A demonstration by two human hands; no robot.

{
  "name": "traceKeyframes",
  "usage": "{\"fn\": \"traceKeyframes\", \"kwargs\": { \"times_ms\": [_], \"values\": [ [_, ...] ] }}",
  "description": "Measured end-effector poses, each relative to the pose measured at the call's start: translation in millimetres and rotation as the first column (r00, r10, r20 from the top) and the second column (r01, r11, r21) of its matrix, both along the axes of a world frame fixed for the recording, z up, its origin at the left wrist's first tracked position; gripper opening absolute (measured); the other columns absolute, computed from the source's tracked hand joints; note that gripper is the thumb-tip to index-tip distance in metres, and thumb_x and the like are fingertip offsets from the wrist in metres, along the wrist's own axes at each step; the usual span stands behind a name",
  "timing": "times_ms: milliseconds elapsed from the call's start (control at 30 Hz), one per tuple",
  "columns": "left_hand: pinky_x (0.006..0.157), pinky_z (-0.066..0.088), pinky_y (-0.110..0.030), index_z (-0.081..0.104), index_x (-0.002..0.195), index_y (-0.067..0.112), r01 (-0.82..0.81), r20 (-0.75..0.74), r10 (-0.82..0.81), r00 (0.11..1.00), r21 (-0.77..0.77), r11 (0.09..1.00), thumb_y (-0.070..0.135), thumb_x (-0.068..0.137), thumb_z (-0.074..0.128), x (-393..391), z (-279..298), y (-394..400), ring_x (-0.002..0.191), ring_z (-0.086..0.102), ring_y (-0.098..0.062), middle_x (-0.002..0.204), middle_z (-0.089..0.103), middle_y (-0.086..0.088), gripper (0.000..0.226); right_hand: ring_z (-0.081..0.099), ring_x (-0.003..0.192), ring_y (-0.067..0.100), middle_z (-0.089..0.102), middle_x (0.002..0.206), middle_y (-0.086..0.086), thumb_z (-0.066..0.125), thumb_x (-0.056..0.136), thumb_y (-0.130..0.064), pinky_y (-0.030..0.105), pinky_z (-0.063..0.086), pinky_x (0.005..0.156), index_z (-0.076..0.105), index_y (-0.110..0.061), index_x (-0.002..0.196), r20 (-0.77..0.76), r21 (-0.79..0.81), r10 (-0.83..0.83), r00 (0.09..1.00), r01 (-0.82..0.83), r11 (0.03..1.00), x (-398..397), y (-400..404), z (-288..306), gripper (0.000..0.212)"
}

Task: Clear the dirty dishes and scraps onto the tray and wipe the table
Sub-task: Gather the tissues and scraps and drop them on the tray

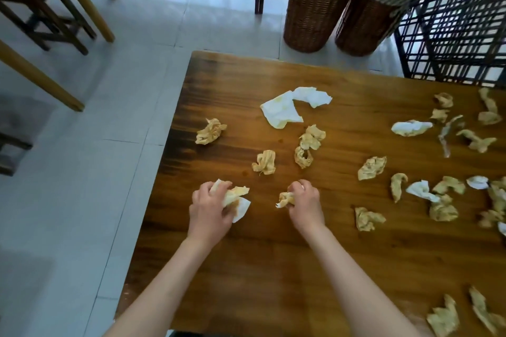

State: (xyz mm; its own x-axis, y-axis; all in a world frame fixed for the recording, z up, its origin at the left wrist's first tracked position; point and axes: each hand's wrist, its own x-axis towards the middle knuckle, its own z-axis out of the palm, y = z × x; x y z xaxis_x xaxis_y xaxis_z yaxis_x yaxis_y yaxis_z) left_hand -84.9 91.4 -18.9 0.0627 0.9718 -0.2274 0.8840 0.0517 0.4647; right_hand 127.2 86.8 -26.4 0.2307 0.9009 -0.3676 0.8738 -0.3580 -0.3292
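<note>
Pale floor tiles (82, 172) surround a dark wooden table (246, 268), seen from above; its near and right edges run out of frame. Two tall wicker baskets (315, 13) stand on the floor beyond the far edge, tops cut off by the frame. Black lattice screen (451, 22) to the right of them. Wooden stool legs (54, 30) at upper left, only partly in view.

Left hand (210, 208) near the table's left edge, fingers curled round a wad of stained napkins (236, 197), white and yellow-brown; part of the wad is hidden under the palm. Right hand (305, 201) just to the right, apart from the left, fingers clenched on a small crumpled scrap (284, 198); only its end pokes out, the rest is covered.

Loose on the table: a larger white napkin (284, 109), faintly stained, lying open toward the far side. A crumpled yellowish wad (209, 131) near the left edge. Another small wad (264, 162) beyond the hands, and a cluster of wads (308, 146) just right of it. Many more soiled scraps (443, 200) scattered across the right half, several blurred and cut off at the right edge; cannot tell paper from food there. Two more pieces (443, 317) at the bottom right corner, partly out of frame.

Forearms bare, entering from the bottom edge.
</note>
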Motion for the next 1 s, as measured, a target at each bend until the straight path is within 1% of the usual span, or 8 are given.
{"fn": "traceKeyframes", "kwargs": {
  "times_ms": [133,300,533,633,733,800,900,1000],
  "values": [
    [0.101,0.039,-0.043,0.034,0.139,0.039,0.053,-0.189,-0.078,0.979,-0.135,0.989,0.041,0.079,0.07,14,-10,-4,0.13,0.027,-0.025,0.145,0.026,-0.004,0.07,0.033,0.121,0.026,0.04,0.135,0.006,0.056,0.084,0.001,0.032,0.045,0.093,0.052,-0.022,0.124,0.029,-0.007,0.062,0.998,-0.062,0.998,1,0,-9,0.047],
    [0.084,0.046,-0.028,0.055,0.126,0.023,0.011,-0.008,-0.011,1.0,0.007,1.0,0.008,0.083,0.066,17,-12,12,0.105,0.046,-0.02,0.121,0.049,-0.01,0.047,0.042,0.107,0.022,0.049,0.114,0.007,0.053,0.08,0.008,0.024,0.043,0.079,0.059,-0.016,0.107,-0.061,0.123,0.003,0.998,0.005,0.992,9,12,-5,0.037],
    [0.089,0.045,-0.036,0.049,0.13,0.027,-0.043,-0.038,0.048,0.998,0.132,0.99,0.015,0.082,0.067,27,0,118,0.114,0.044,-0.03,0.126,0.046,-0.014,0.052,0.044,0.109,0.029,0.05,0.115,0.015,0.059,0.078,0.004,0.027,0.04,0.086,0.062,-0.009,0.108,-0.118,0.324,-0.067,0.991,0.102,0.94,45,92,22,0.033],
    [0.095,0.044,-0.043,0.045,0.136,0.029,-0.034,-0.131,0.046,0.99,0.092,0.995,0.021,0.083,0.068,25,-5,149,0.122,0.041,-0.032,0.135,0.043,-0.014,0.059,0.033,0.124,0.032,0.039,0.134,0.012,0.062,0.076,0.001,0.033,0.038,0.095,0.057,-0.018,0.119,-0.054,0.228,-0.018,0.998,0.029,0.973,54,114,20,0.048],
    [0.105,0.032,-0.051,0.037,0.142,0.033,-0.037,-0.218,0.025,0.976,-0.049,0.998,0.028,0.084,0.068,21,-14,164,0.135,0.024,-0.036,0.15,0.026,-0.013,0.066,0.002,0.141,0.034,0.004,0.155,0.002,0.073,0.071,-0.004,0.056,0.026,0.108,0.039,-0.038,0.137,-0.02,-0.039,0.039,0.999,-0.039,0.998,58,124,12,0.082],
    [0.106,0.03,-0.05,0.037,0.141,0.034,-0.027,-0.241,0.002,0.97,-0.101,0.995,0.027,0.085,0.066,20,-19,168,0.135,0.022,-0.037,0.149,0.024,-0.014,0.064,-0.006,0.142,0.034,-0.003,0.156,-0.001,0.08,0.067,-0.009,0.061,0.021,0.109,0.034,-0.041,0.139,-0.046,-0.171,0.066,0.997,-0.073,0.983,60,126,5,0.091],
    [0.097,0.041,-0.042,0.045,0.135,0.027,-0.042,-0.204,0.034,0.978,-0.037,0.998,0.016,0.087,0.061,19,-20,169,0.119,0.039,-0.033,0.133,0.04,-0.016,0.051,0.012,0.137,0.034,0.017,0.149,0.01,0.077,0.071,-0.008,0.048,0.036,0.104,0.046,-0.032,0.129,-0.037,-0.125,0.084,0.996,-0.088,0.988,61,124,-4,0.07],
    [0.091,0.046,-0.037,0.049,0.129,0.023,-0.064,-0.144,0.062,0.988,-0.008,0.998,0.009,0.086,0.061,24,-16,169,0.111,0.045,-0.03,0.124,0.046,-0.017,0.047,0.036,0.112,0.026,0.042,0.126,0.01,0.061,0.076,0.006,0.028,0.043,0.08,0.055,-0.021,0.108,-0.004,0.044,0.075,0.997,-0.074,0.996,60,118,-8,0.042]
  ]
}}
